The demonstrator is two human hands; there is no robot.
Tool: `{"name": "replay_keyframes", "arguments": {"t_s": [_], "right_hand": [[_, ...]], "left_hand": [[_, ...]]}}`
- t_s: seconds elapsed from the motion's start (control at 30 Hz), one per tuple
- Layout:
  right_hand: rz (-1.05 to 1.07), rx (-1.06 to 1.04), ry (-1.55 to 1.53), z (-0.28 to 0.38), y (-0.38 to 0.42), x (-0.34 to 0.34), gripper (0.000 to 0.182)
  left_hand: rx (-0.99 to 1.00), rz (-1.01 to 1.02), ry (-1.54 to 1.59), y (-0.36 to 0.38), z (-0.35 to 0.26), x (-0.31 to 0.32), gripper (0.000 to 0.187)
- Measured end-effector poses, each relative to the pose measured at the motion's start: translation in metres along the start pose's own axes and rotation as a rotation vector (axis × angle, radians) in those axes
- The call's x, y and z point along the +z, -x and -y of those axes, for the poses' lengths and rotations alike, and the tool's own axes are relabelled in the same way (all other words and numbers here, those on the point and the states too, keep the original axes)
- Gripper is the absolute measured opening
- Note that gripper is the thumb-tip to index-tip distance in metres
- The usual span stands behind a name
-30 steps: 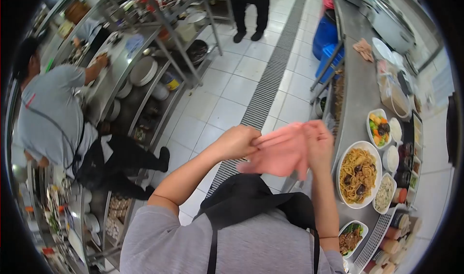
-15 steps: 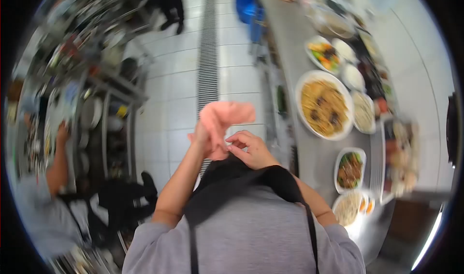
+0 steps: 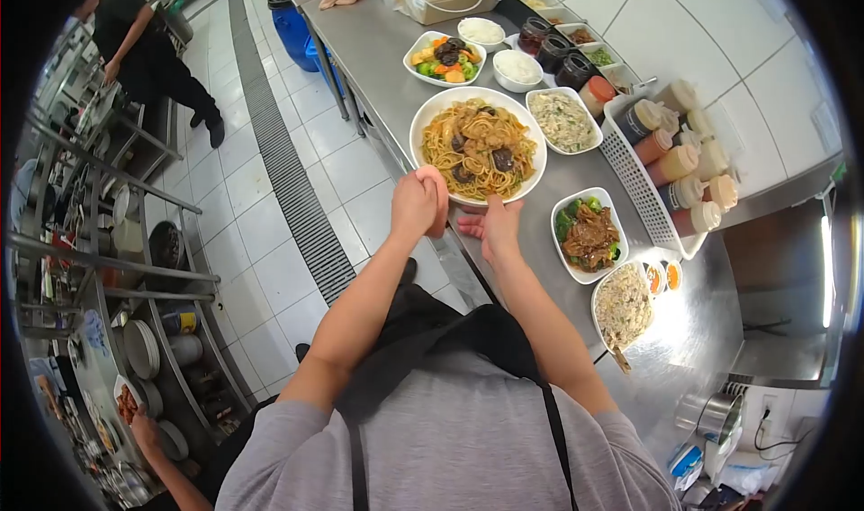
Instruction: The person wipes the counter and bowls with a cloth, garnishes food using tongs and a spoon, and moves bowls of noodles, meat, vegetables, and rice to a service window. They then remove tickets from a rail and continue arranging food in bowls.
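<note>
My left hand [image 3: 414, 207] is closed around a folded pink cloth [image 3: 436, 200], at the near left rim of a large white plate of noodles [image 3: 479, 142]. At the plate's near edge is my right hand [image 3: 495, 230], its fingers apart and its thumb by the rim. Right of the noodles sit a bowl of rice with greens [image 3: 564, 120] and a dish of meat and broccoli [image 3: 589, 234]. Nearer to me is another rice dish [image 3: 623, 306]. A vegetable dish [image 3: 445, 59] and white rice bowls [image 3: 517, 68] stand beyond the noodles.
The steel counter [image 3: 549, 200] holds a white basket [image 3: 643, 182] of sauce bottles and several dark jars. Blue bins [image 3: 292, 32] stand beyond it. One person [image 3: 135, 43] stands at the far left; another person's hand [image 3: 144, 425] holds a plate at the lower left. Metal shelving lines the left.
The view has turned toward the counter. Both hands have moved from over the floor to the noodle plate, with the pink cloth now bunched smaller in my left hand.
</note>
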State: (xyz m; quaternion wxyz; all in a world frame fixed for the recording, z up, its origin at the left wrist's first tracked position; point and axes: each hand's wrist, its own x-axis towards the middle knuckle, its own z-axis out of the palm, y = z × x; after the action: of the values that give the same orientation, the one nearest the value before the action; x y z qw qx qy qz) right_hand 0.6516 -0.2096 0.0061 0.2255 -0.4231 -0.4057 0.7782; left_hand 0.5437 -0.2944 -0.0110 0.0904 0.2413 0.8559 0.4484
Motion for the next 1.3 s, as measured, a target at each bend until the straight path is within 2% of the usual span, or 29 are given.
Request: {"name": "replay_keyframes", "arguments": {"t_s": [0.03, 0.17, 0.23, 0.27, 0.33, 0.37, 0.4, 0.43, 0.47, 0.53, 0.57, 0.6, 0.7, 0.73, 0.8, 0.87, 0.93, 1.0, 1.07, 1.17, 1.23, 1.27, 1.3], "right_hand": [[-0.021, 0.023, 0.017, -0.002, -0.003, -0.004, 0.029], [-0.005, 0.095, 0.150, 0.009, 0.007, -0.017, 0.032], [0.057, 0.103, 0.202, 0.013, 0.009, -0.035, 0.034], [0.121, 0.110, 0.255, 0.016, 0.009, -0.044, 0.036], [0.140, 0.159, 0.333, 0.027, 0.008, -0.054, 0.039], [0.156, 0.160, 0.398, 0.033, 0.007, -0.057, 0.040], [0.169, 0.159, 0.464, 0.037, 0.006, -0.058, 0.041], [0.168, 0.203, 0.450, 0.040, 0.004, -0.058, 0.052], [0.157, 0.195, 0.445, 0.040, 0.006, -0.058, 0.052], [0.078, 0.081, 0.272, 0.034, 0.014, -0.051, 0.053], [-0.019, 0.043, 0.178, 0.026, 0.022, -0.050, 0.059], [-0.018, 0.038, 0.177, 0.017, 0.031, -0.050, 0.059], [0.076, 0.157, 0.070, -0.002, 0.053, -0.036, 0.065], [0.112, 0.141, 0.030, -0.002, 0.061, -0.023, 0.059], [0.155, 0.127, -0.004, -0.005, 0.057, -0.015, 0.054], [0.076, 0.005, -0.113, -0.011, 0.033, -0.014, 0.046], [0.061, 0.039, -0.069, -0.005, 0.023, -0.015, 0.040], [0.066, 0.091, 0.019, 0.004, 0.022, -0.017, 0.027], [0.044, 0.091, 0.052, 0.011, 0.020, -0.024, 0.030], [0.105, 0.172, 0.265, 0.027, 0.021, -0.040, 0.035], [0.117, 0.192, 0.319, 0.037, 0.009, -0.048, 0.035], [0.135, 0.217, 0.381, 0.041, 0.003, -0.049, 0.036], [0.137, 0.202, 0.363, 0.043, 0.000, -0.050, 0.045]], "left_hand": [[-0.005, -0.007, -0.032, -0.003, -0.007, -0.005, 0.033], [0.049, 0.039, -0.188, -0.039, -0.001, -0.024, 0.035], [0.183, 0.239, -0.372, -0.061, 0.006, -0.034, 0.033], [0.181, 0.241, -0.376, -0.074, 0.007, -0.036, 0.033], [0.231, 0.467, -0.456, -0.102, 0.007, -0.041, 0.030], [0.270, 0.529, -0.372, -0.112, 0.007, -0.043, 0.031], [0.282, 0.526, -0.372, -0.121, 0.007, -0.043, 0.031], [0.303, 0.554, -0.414, -0.126, 0.005, -0.043, 0.031], [0.326, 0.581, -0.453, -0.130, 0.003, -0.041, 0.031], [0.276, 0.538, -0.476, -0.122, 0.005, -0.036, 0.033], [0.232, 0.444, -0.444, -0.111, 0.009, -0.037, 0.035], [0.184, 0.350, -0.410, -0.100, 0.014, -0.037, 0.036], [0.007, 0.331, -0.264, -0.045, 0.003, -0.043, 0.041], [-0.077, 0.327, -0.227, -0.028, -0.003, -0.041, 0.042], [-0.110, 0.297, -0.192, 0.002, -0.005, -0.030, 0.043], [-0.139, 0.254, -0.153, 0.008, -0.011, -0.026, 0.044], [-0.098, 0.251, -0.196, 0.010, -0.017, -0.030, 0.046], [-0.083, 0.247, -0.256, -0.012, -0.010, -0.034, 0.046], [0.017, 0.290, -0.362, -0.042, -0.003, -0.040, 0.043], [0.148, 0.375, -0.436, -0.088, 0.001, -0.043, 0.039], [0.343, 0.446, -0.462, -0.118, 0.005, -0.037, 0.039], [0.354, 0.445, -0.461, -0.125, 0.005, -0.034, 0.039], [0.335, 0.483, -0.478, -0.131, 0.006, -0.032, 0.038]]}}
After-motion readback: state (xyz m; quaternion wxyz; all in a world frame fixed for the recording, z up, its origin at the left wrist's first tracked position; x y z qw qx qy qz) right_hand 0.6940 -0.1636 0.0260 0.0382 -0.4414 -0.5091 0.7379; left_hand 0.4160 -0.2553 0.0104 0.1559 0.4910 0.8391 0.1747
